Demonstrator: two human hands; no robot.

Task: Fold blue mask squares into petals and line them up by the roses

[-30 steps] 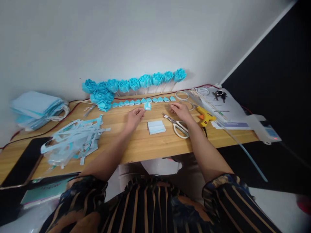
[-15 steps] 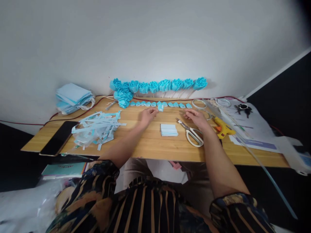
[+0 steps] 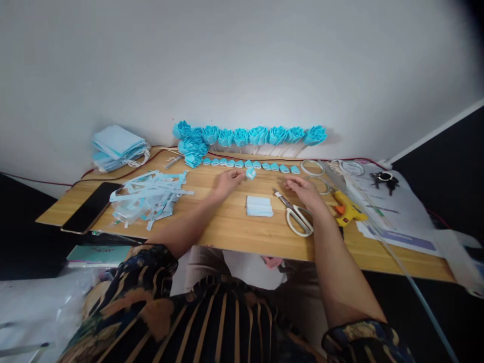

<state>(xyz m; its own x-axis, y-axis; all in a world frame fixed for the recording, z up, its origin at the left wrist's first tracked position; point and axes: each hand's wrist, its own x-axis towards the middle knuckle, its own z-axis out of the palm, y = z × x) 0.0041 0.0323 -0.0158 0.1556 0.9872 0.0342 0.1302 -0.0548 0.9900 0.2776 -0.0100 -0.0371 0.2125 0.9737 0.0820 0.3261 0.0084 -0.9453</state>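
Left of your left fingers lies the pile of cut strips point(image 3: 151, 196). Your left hand point(image 3: 227, 183) pinches the folded blue piece point(image 3: 250, 174) at its closed fingertips. Nearer you than those fingertips sits the light-blue stack point(image 3: 259, 206). Your right hand point(image 3: 302, 190) is loosely curled, thumb and fingers slightly parted, gripping nothing visible; the scissors point(image 3: 299, 221) lie just nearer you, the yellow glue gun point(image 3: 348, 207) to its right.

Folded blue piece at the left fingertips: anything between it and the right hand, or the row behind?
Nothing visible stands between the folded blue piece and the right hand, or between it and the row of folded pieces behind. The scissors lie nearer the body, tips just off the first path.
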